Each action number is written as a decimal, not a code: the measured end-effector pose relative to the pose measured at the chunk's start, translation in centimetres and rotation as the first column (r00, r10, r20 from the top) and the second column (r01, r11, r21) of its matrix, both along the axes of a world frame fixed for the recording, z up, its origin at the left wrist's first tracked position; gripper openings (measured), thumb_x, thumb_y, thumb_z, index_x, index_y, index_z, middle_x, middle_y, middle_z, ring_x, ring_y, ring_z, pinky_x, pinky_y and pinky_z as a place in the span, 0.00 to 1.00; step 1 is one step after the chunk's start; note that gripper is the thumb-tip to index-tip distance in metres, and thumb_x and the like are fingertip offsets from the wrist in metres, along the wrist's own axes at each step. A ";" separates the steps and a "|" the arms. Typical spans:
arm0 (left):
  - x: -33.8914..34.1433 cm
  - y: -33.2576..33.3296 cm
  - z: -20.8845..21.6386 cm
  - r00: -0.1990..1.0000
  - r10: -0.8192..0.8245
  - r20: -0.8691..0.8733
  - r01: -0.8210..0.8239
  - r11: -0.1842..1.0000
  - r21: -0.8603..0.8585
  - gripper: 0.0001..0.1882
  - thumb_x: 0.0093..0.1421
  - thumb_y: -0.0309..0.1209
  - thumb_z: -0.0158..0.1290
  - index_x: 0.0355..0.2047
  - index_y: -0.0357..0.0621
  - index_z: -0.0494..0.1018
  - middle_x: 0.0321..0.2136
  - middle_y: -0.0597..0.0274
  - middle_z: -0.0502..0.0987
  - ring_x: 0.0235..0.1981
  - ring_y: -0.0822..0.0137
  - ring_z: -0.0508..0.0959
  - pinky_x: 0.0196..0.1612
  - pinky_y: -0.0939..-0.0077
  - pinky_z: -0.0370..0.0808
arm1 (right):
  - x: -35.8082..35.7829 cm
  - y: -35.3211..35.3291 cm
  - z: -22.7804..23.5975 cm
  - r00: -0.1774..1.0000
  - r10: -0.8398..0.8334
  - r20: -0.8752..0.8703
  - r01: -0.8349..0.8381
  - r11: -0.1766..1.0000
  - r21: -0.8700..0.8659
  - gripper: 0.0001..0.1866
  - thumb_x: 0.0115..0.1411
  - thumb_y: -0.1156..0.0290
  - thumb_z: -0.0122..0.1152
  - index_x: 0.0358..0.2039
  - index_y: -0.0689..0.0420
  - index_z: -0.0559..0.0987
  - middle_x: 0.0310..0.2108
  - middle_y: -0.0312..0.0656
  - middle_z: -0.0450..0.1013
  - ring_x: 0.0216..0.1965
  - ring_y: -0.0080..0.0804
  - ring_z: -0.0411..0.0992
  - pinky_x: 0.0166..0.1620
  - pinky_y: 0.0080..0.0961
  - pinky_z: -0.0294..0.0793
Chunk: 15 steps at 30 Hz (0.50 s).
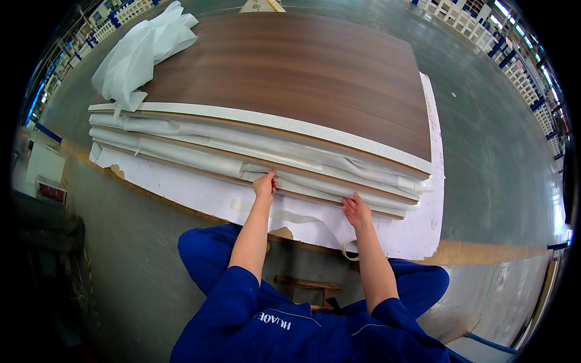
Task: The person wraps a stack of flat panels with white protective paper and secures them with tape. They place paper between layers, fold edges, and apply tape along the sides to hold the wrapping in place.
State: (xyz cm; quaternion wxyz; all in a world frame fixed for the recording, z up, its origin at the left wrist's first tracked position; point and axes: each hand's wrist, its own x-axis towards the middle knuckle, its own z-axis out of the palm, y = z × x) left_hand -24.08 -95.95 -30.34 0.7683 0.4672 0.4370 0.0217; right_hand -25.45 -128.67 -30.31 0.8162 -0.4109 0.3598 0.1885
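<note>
In front of me lies a stack of brown wood-grain panels (290, 72) with white foam sheeting (200, 158) folded between the layers. My left hand (265, 185) is closed at the stack's near edge, its fingers pinching the foam sheeting between the lower panels. Further right, my right hand (357, 210) rests against the same edge, its fingers partly stretched out and apart, touching the lower layers with nothing visibly gripped. Below the right hand, a roll of white tape (350, 249) hangs at the board's edge, a loose strip trailing left from it.
A crumpled white foam sheet (145, 54) lies on the stack's far left corner. Under the stack is a white board (433, 206) with worn, chipped edges. A small wooden stool (307, 284) shows between my knees. White fencing (460, 21) lines the far side.
</note>
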 end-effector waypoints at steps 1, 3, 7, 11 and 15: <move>0.1 0.1 -0.4 1.000 -0.008 0.001 0.008 1.000 0.003 0.09 0.53 0.32 0.60 0.23 0.41 0.73 0.17 0.66 0.74 0.14 0.78 0.70 0.13 0.86 0.60 | 0.2 0.0 -0.1 1.000 0.007 -0.007 -0.007 1.000 -0.010 0.22 0.59 0.57 0.61 0.45 0.60 0.71 0.44 0.47 0.74 0.42 0.36 0.75 0.34 0.26 0.77; 0.2 0.0 -0.9 1.000 -0.007 -0.018 0.008 0.999 0.042 0.10 0.53 0.32 0.60 0.23 0.40 0.74 0.18 0.65 0.75 0.15 0.78 0.71 0.13 0.85 0.60 | 0.3 0.2 0.0 1.000 0.002 -0.015 -0.003 0.999 -0.055 0.20 0.59 0.57 0.60 0.44 0.59 0.71 0.41 0.46 0.76 0.40 0.35 0.76 0.32 0.26 0.76; -0.7 0.1 -0.9 0.998 -0.029 0.052 0.024 0.994 0.105 0.12 0.56 0.33 0.57 0.23 0.37 0.74 0.18 0.63 0.76 0.15 0.76 0.71 0.15 0.83 0.63 | -0.7 0.0 0.8 1.000 0.007 -0.028 -0.010 0.995 -0.095 0.16 0.59 0.58 0.61 0.37 0.58 0.73 0.37 0.43 0.77 0.37 0.32 0.76 0.28 0.27 0.73; -5.5 2.6 -5.1 0.971 -0.230 -0.069 0.218 0.723 0.655 0.11 0.57 0.37 0.56 0.28 0.41 0.76 0.22 0.61 0.77 0.21 0.65 0.74 0.24 0.71 0.71 | -6.2 -2.5 0.7 0.826 0.564 -0.008 -0.298 0.423 -0.856 0.15 0.58 0.58 0.61 0.32 0.58 0.73 0.33 0.43 0.76 0.33 0.38 0.75 0.32 0.31 0.71; -10.5 4.2 -6.1 0.857 -0.237 -0.458 0.508 0.237 0.828 0.13 0.56 0.39 0.57 0.40 0.48 0.75 0.39 0.56 0.74 0.42 0.53 0.71 0.45 0.57 0.69 | -14.2 -3.7 3.4 0.452 0.854 -0.258 0.116 -0.344 -0.932 0.17 0.50 0.57 0.65 0.32 0.56 0.73 0.32 0.41 0.70 0.38 0.39 0.68 0.41 0.35 0.65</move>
